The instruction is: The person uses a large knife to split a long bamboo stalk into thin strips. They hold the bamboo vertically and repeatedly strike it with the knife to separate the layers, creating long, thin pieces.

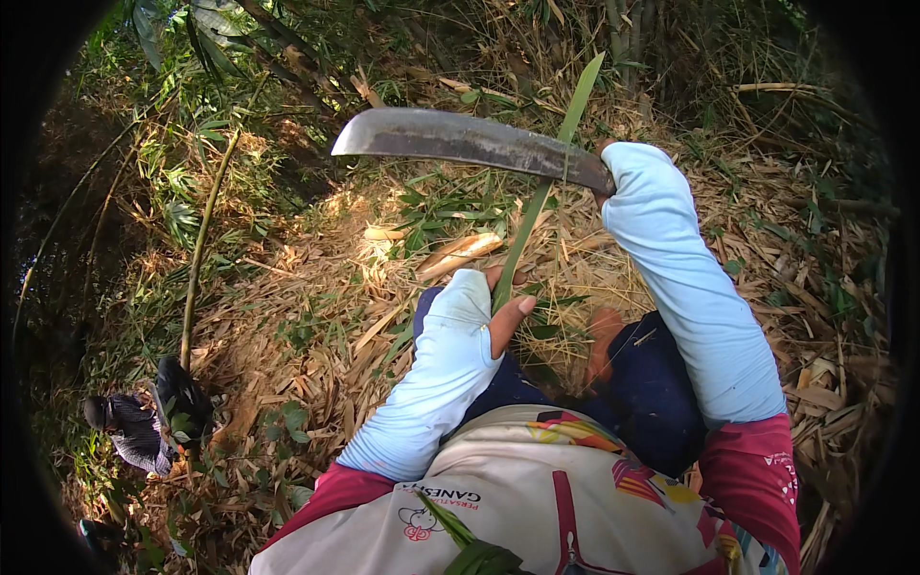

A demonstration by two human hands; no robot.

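My right hand (621, 172), mostly covered by a light blue sleeve, is closed at the base of a machete (470, 136). The handle is hidden in the grip. Its broad, dark blade reaches left across the upper middle, with a pale worn edge and a blunt tip. My left hand (491, 321), also in a light blue sleeve, pinches the lower end of a long, flat green strip (522, 240) between thumb and fingers. The strip slants up to the right and crosses the blade near my right hand. I cannot tell whether strip and blade touch.
Dry leaves (287, 316) and split bamboo pieces (460, 255) cover the ground. A thin pole (206, 220) stands at left, above another person (144, 431) low at the far left. Bamboo stems (628, 38) and undergrowth rise at the back. My bare foot (602, 337) shows below.
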